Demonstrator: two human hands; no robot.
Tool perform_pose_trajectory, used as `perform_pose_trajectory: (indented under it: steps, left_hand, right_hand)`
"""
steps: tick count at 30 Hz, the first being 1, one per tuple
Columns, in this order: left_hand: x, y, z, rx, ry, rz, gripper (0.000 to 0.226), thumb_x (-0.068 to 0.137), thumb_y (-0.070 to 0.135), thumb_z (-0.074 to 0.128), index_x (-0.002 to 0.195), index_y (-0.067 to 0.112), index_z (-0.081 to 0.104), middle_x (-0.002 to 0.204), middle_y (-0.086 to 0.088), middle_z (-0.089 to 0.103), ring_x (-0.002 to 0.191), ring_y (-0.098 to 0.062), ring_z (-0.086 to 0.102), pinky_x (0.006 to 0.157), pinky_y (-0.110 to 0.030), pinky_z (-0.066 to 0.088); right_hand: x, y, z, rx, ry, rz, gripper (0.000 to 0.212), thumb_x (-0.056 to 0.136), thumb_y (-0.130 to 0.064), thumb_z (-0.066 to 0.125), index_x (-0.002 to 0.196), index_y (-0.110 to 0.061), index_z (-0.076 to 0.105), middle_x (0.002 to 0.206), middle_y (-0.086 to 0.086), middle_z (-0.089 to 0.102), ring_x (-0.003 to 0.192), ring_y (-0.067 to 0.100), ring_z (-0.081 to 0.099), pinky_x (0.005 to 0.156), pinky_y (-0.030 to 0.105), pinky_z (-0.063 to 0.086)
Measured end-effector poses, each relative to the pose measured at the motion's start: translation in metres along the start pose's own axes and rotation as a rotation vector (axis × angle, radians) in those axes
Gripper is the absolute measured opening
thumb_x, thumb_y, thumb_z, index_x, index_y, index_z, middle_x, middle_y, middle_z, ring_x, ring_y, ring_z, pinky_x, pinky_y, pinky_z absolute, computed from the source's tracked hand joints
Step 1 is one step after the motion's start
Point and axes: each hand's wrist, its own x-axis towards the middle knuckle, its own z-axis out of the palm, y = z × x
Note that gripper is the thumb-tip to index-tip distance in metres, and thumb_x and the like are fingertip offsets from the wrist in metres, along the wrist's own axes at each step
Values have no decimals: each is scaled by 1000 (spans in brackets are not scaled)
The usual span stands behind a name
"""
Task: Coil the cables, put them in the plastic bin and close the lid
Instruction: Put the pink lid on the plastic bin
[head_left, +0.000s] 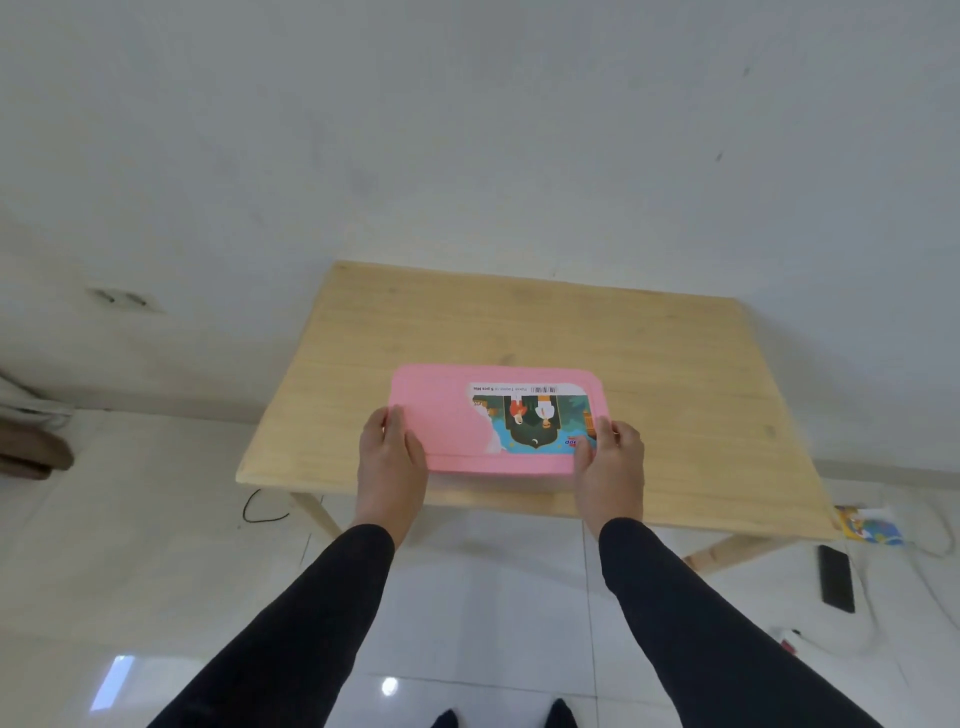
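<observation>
A pink plastic bin with its pink lid (441, 415) on top stands near the front edge of a light wooden table (649, 364). A colourful torn sticker (535, 421) covers the lid's right half. My left hand (392, 457) grips the lid's near left corner, thumb on top. At the near right corner my right hand (610, 462) holds the lid the same way. The lid lies flat over the bin. No cables show; the bin's inside is hidden.
The table stands against a white wall on a glossy white tiled floor. A thin black cable (260, 506) lies on the floor at the left. On the floor at the right lie a black phone (836, 578), a colourful packet (867, 525) and white cords.
</observation>
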Motion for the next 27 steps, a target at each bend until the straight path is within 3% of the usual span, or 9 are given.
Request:
perform_pose_trajectory:
  steps: [8, 14, 20, 27]
  left_hand:
    - [-7, -5, 9, -49, 48, -5, 44, 99, 20, 30, 143, 18, 29, 137, -14, 38, 119, -27, 45, 96, -28, 35]
    - [11, -1, 14, -86, 72, 0, 45, 99, 18, 31, 144, 17, 29, 133, -15, 41, 114, -24, 46, 94, -24, 31]
    - [71, 24, 31, -104, 70, 29, 45, 99, 18, 32, 145, 18, 28, 134, -14, 41, 117, -25, 45, 95, -23, 29]
    - [164, 60, 66, -99, 101, 43, 45, 99, 18, 32, 144, 18, 29, 135, -13, 41, 118, -23, 44, 95, -21, 28]
  right_hand:
    - [-6, 6, 5, 193, -94, 95, 46, 96, -21, 40, 141, -21, 30, 117, 18, 48, 107, 30, 50, 88, 27, 36]
    - [9, 2, 12, 204, -60, 104, 45, 96, -20, 39, 140, -20, 32, 110, 19, 51, 102, 30, 50, 80, 24, 32]
    - [74, -4, 14, 239, -38, 96, 44, 96, -22, 38, 139, -22, 33, 110, 18, 51, 99, 26, 49, 85, 27, 36]
    - [178, -6, 28, 229, -40, 62, 42, 96, -23, 37, 138, -23, 32, 106, 17, 54, 86, 17, 41, 77, 23, 33]
